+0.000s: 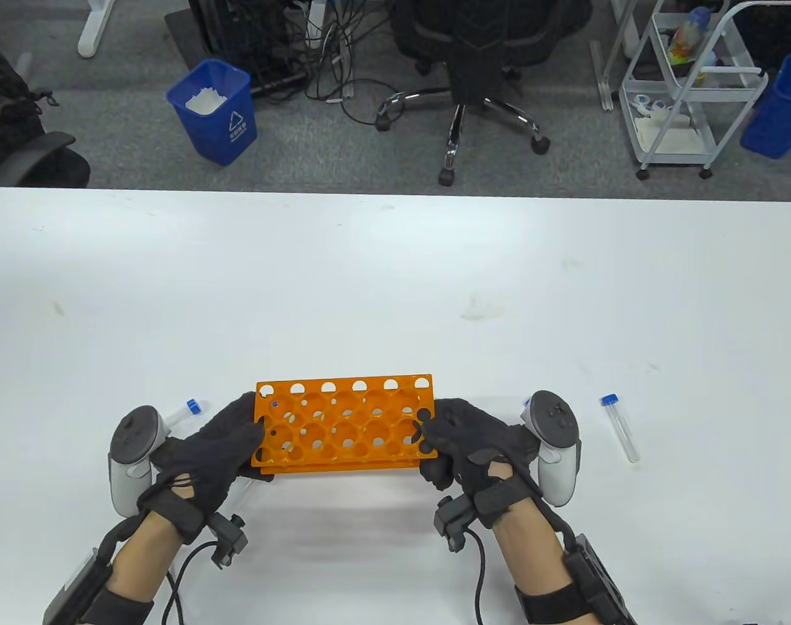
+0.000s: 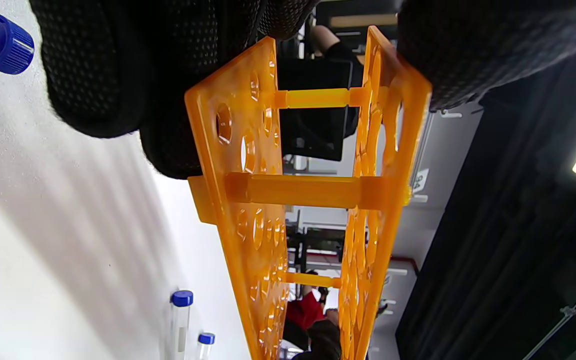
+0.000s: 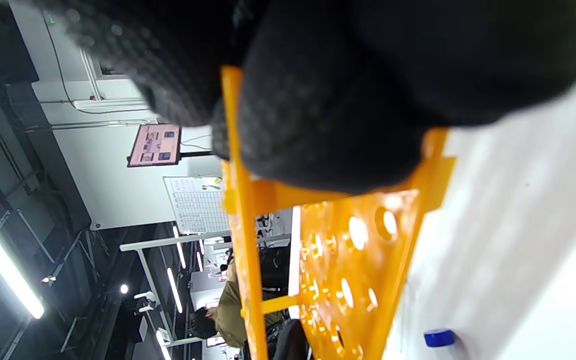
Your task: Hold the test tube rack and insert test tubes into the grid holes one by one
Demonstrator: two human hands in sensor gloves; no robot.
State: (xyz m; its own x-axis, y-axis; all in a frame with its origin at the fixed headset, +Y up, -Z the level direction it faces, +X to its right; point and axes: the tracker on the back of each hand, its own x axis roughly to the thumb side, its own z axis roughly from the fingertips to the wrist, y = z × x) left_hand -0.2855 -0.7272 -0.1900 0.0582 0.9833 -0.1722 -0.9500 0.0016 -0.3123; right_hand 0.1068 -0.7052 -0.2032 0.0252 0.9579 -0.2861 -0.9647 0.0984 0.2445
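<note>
**Orange rack gripped at both ends**

Nearest: left hand [image 1: 216, 443] and right hand [image 1: 463, 439], each clamped around one short end of the orange test tube rack [image 1: 344, 422], near the table's [image 1: 395, 280] near edge. Holes all unfilled. One capped tube [image 1: 620, 427] lying right, another [image 1: 185, 411] left behind the left hand.

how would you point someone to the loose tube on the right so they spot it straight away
Start at the orange rack held between both gloved hands near the table's front edge. Look past the right hand to the bare white surface. There lies a clear tube with a blue cap, alone and untouched, unlike the one half hidden behind the left hand.
</note>
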